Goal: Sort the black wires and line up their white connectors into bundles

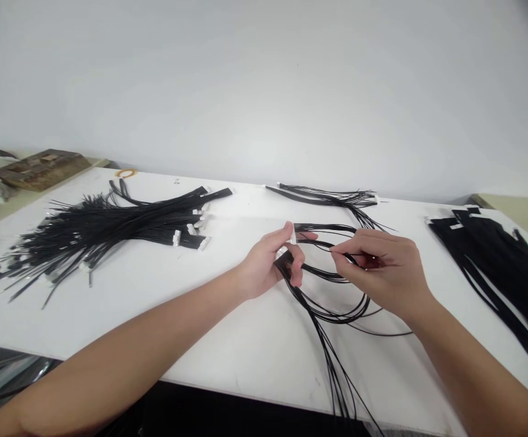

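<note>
My left hand (275,258) is closed around a white connector (293,234) at the end of a black wire harness (337,315). Several of its wires loop out to the right and curve back beneath the hand, and loose ends hang toward the table's front edge. My right hand (380,267) pinches a thin black wire (322,245) between thumb and forefinger, just right of the connector. Its other fingers are curled near the looped wires. Part of the connector is hidden by my left fingers.
A large pile of black wire harnesses (109,224) with white connectors lies on the white table (227,340) at left. Further harnesses (328,195) lie at the back, and a black stack (505,255) at right. A yellow ring (126,173) and brown block (45,169) sit back left.
</note>
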